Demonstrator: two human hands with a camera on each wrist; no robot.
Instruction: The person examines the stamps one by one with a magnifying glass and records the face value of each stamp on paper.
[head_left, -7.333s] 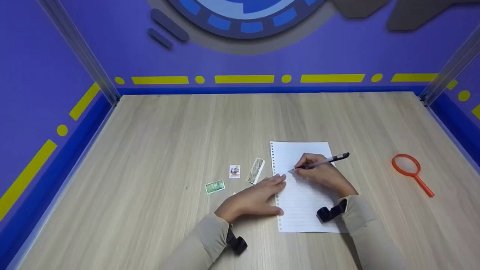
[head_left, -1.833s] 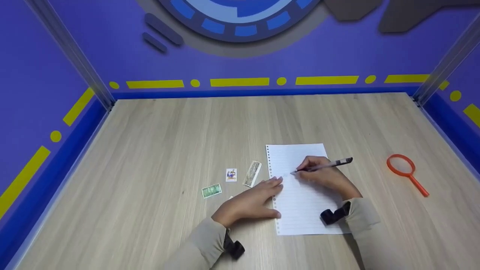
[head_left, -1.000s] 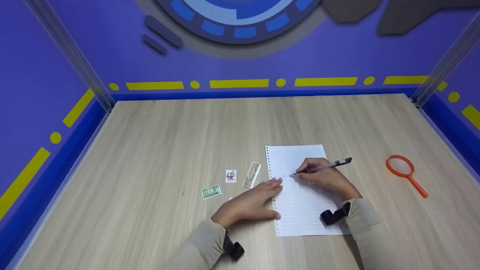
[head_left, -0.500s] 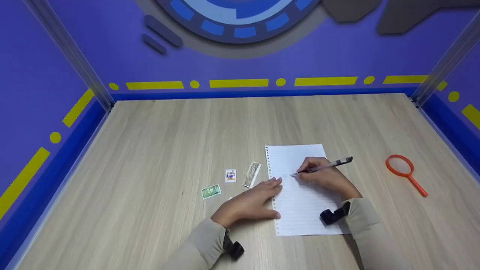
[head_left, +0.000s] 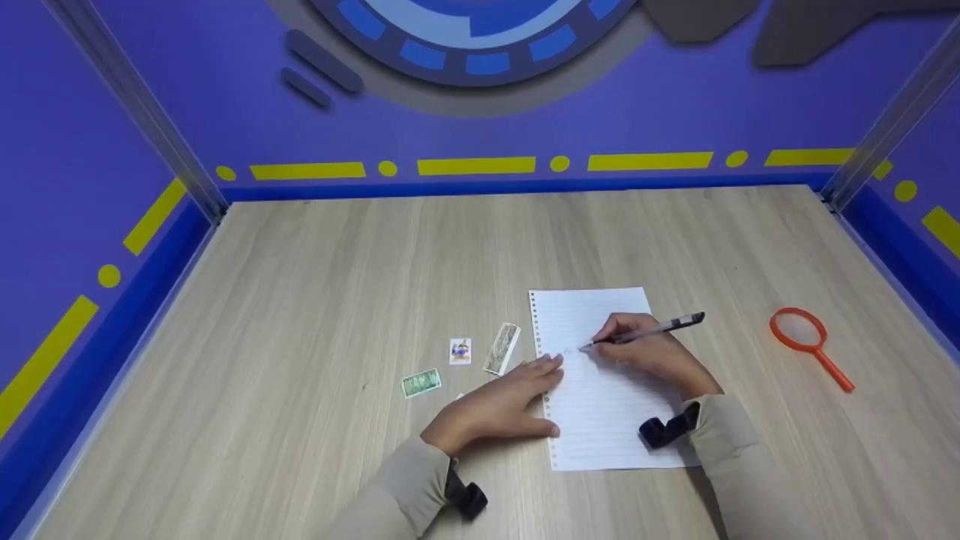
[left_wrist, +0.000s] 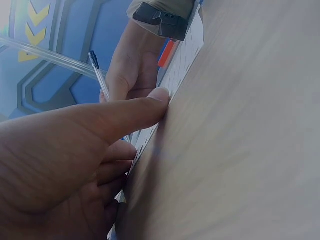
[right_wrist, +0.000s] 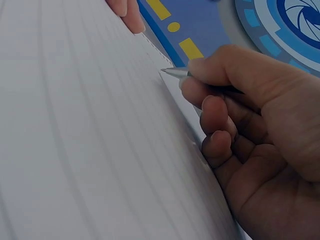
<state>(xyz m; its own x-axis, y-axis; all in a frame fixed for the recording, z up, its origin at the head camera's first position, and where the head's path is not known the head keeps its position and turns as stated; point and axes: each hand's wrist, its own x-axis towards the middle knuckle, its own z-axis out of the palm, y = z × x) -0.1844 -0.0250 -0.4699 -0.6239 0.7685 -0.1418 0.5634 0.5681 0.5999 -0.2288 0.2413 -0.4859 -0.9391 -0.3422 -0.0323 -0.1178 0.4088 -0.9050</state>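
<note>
My right hand (head_left: pixel 652 356) pinches a clear-barrelled pen with a black end (head_left: pixel 684 321) between thumb and fingers. In the right wrist view its silver tip (right_wrist: pixel 175 72) meets the sheet. Faint marks show on a ruled line just left of the tip in the head view. The lined paper (head_left: pixel 600 427), punched with holes down its left edge, lies beneath that hand. My left hand (head_left: pixel 502 401) rests with fingers spread, fingertips and thumb on the punched edge. The left wrist view shows its thumb (left_wrist: pixel 145 107) on the paper's margin.
Left of the paper lie a long brownish stamp (head_left: pixel 502 349), a small stamp with a coloured figure (head_left: pixel 460 352) and a green stamp (head_left: pixel 421 383). A white corner peeks out behind my left hand. An orange magnifying glass (head_left: pixel 814 349) lies at the right on the wooden table (head_left: pixel 337 300).
The pen tip has shifted slightly right along the line since the oldest frame, and faint marks now show beside it. Both hands keep their places on the sheet; the head view has drifted a little.
</note>
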